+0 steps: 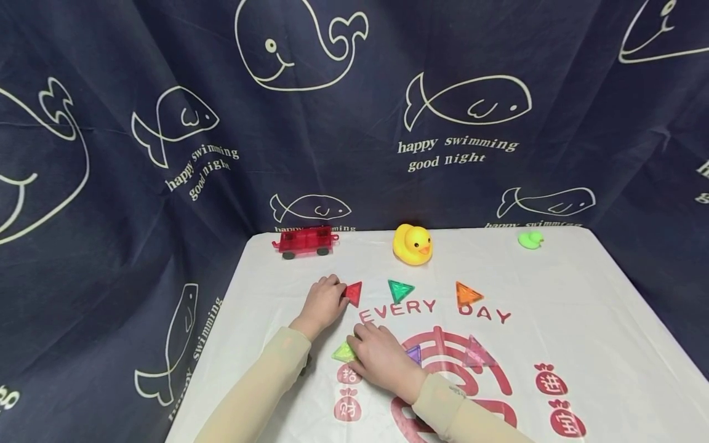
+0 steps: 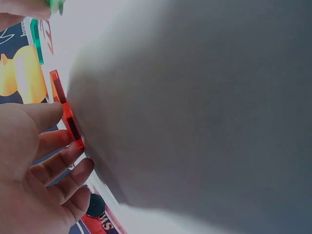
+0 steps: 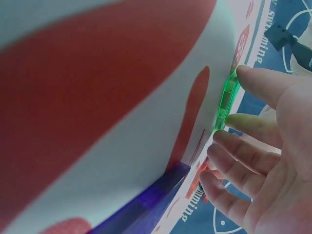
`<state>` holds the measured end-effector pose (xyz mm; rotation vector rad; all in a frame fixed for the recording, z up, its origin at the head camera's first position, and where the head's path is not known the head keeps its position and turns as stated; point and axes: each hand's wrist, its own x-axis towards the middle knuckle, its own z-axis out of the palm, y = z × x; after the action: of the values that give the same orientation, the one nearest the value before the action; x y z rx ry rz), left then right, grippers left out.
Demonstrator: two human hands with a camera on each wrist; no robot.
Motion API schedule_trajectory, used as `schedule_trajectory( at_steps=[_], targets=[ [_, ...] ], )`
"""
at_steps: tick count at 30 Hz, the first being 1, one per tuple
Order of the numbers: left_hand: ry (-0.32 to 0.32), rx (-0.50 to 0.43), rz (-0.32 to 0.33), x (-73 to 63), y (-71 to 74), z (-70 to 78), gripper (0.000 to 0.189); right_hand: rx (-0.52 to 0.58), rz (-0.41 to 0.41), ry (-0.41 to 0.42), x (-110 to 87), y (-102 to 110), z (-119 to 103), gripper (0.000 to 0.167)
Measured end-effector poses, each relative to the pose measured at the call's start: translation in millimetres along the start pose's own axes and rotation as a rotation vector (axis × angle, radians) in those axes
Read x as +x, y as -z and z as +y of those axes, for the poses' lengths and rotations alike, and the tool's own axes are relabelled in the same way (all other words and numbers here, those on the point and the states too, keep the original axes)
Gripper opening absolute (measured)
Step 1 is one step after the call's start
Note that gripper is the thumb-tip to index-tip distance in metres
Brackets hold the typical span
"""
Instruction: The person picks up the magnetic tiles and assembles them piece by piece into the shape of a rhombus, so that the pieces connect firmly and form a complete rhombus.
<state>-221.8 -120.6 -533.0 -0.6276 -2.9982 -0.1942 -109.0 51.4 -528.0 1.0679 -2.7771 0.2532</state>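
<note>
Red, green and orange triangular magnetic tiles lie in a far row; light-green, purple and pink ones lie nearer. My left hand (image 1: pixel 323 301) pinches the red triangular tile (image 1: pixel 353 293) at its left side, thumb and forefinger against its edges in the left wrist view. My right hand (image 1: pixel 382 359) reaches across to the left and holds the light-green triangular tile (image 1: pixel 344 352) between thumb and forefinger, the other fingers loosely bent. Part of that tile is hidden by the hand. Just right of this hand lies the purple tile (image 1: pixel 414 354), partly covered by it.
The green tile (image 1: pixel 400 290) and orange tile (image 1: pixel 468 294) continue the far row; the pink tile (image 1: pixel 477 354) lies nearer. Along the back edge stand a red wheeled toy car base (image 1: pixel 306 241), a yellow duck (image 1: pixel 412 245) and a small green duck (image 1: pixel 530 240). A dark curtain (image 1: pixel 354 135) hangs behind.
</note>
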Motion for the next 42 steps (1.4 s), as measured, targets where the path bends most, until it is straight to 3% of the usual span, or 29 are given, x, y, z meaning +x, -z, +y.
schedule_trajectory(
  at_steps=[10,23,30,42],
  targets=[
    [0.029,-0.024,0.005,1.4,0.8,-0.2,0.026,0.011,0.0,-0.031,1.8,-1,-2,0.045],
    [0.03,-0.107,0.058,0.8,4.5,-2.8,0.018,-0.023,0.047,-0.013,4.0,0,-2,0.042],
    [0.027,-0.154,0.095,0.0,4.0,-5.9,0.019,0.034,0.04,-0.049,2.9,-2,2,0.048],
    [0.08,-0.207,0.051,-2.4,4.7,-11.5,0.026,0.024,0.065,-0.049,6.9,-5,9,0.051]
  ],
)
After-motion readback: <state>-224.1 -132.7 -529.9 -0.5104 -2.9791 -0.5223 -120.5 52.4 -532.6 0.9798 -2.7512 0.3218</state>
